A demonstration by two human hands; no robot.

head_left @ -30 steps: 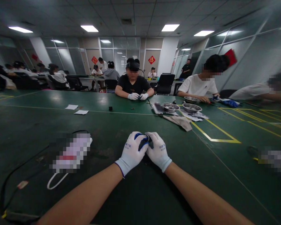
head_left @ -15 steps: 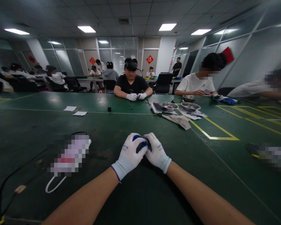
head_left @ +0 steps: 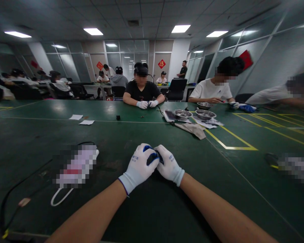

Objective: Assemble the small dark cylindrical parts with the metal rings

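Both my hands wear white knit gloves and meet over the green table (head_left: 147,209) in front of me. My left hand (head_left: 139,167) and my right hand (head_left: 169,165) press together around a small dark object with a blue part (head_left: 153,157), held between the fingers of both. Most of that object is hidden by the gloves, so I cannot tell what it is.
A blurred packet with a white loop (head_left: 74,167) and a black cable (head_left: 22,189) lie at my left. Across the table sit a gloved person (head_left: 143,91) and another (head_left: 212,89) near metal bowls (head_left: 192,114), a grey cloth (head_left: 192,129) and paper slips (head_left: 81,119). Yellow tape lines (head_left: 233,146) mark the right.
My hands have stayed clasped on the small object, shifting only slightly. A person standing at the back has walked to the left.
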